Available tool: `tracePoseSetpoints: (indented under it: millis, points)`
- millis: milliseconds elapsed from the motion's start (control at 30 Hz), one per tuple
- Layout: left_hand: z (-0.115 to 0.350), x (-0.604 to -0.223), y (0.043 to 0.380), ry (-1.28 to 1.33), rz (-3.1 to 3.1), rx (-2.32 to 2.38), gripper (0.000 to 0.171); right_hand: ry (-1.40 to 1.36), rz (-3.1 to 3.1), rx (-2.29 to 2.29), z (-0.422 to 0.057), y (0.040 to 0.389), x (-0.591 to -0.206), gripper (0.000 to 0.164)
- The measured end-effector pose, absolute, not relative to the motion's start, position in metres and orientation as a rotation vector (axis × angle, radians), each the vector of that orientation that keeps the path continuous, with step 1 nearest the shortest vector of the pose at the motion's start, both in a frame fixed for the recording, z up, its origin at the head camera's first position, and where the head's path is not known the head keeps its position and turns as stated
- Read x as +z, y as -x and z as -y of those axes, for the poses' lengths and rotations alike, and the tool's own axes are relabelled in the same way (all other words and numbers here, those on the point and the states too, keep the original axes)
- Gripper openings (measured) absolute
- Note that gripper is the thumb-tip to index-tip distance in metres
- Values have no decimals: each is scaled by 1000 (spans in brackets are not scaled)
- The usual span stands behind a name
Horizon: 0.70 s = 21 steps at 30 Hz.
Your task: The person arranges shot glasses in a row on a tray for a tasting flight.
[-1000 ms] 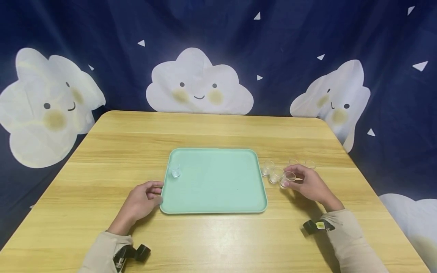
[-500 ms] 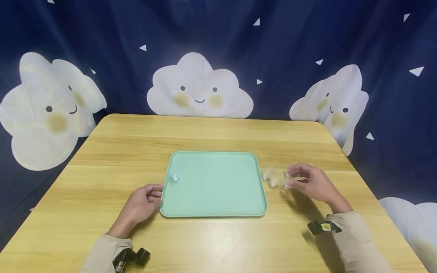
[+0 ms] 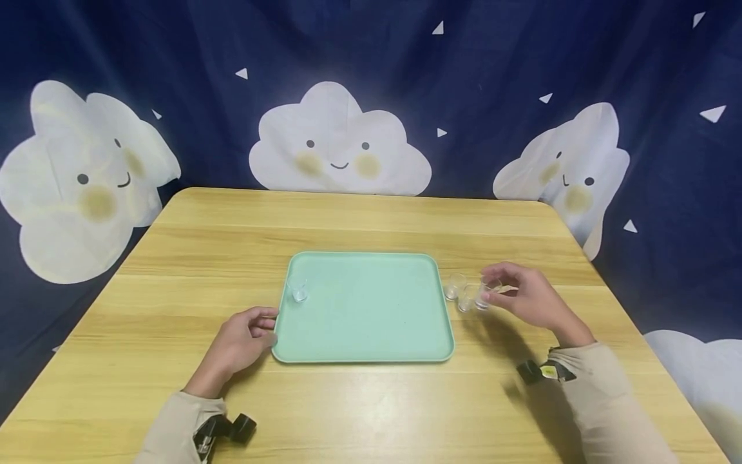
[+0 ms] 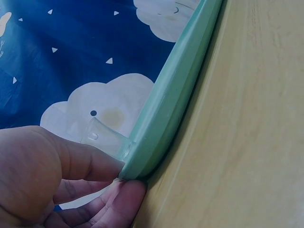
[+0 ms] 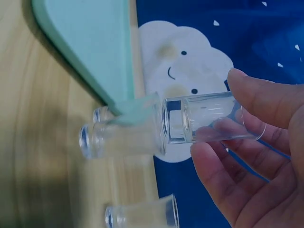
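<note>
My right hand (image 3: 524,293) pinches a small clear shot glass (image 5: 213,118) between thumb and fingers. In the right wrist view its base is level with the rims of the glasses beside it. Two more shot glasses, a farther one (image 3: 455,288) and a nearer one (image 3: 465,300), stand by the tray's right edge. Behind the right hand another glass (image 5: 142,213) shows in the right wrist view. My left hand (image 3: 240,341) holds the left rim of the mint-green tray (image 3: 365,309), thumb and fingertips at its edge. One shot glass (image 3: 298,291) stands inside the tray, near its left side.
The tray lies on a wooden table (image 3: 371,406), whose far edge meets a dark blue curtain (image 3: 464,64) printed with clouds. Each sleeve carries a black wrist camera, the left one (image 3: 242,428) and the right one (image 3: 529,372) both close above the tabletop.
My right hand has lifted its shot glass and shifted slightly left, toward the other glasses. The left hand stays at the tray's rim. The head view tilts slightly between frames.
</note>
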<state>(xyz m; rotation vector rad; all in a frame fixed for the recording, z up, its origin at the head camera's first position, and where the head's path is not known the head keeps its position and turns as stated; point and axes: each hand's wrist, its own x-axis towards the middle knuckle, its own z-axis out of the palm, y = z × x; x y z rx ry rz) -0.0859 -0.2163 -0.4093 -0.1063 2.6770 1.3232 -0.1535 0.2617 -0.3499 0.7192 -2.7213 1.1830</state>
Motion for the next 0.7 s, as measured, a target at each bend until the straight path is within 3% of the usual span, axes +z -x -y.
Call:
tracePoseSetpoints:
  millis: [700]
  points:
    - [217, -410, 86, 111, -2681, 1323, 45, -834, 2748, 1370, -211, 182, -351, 30]
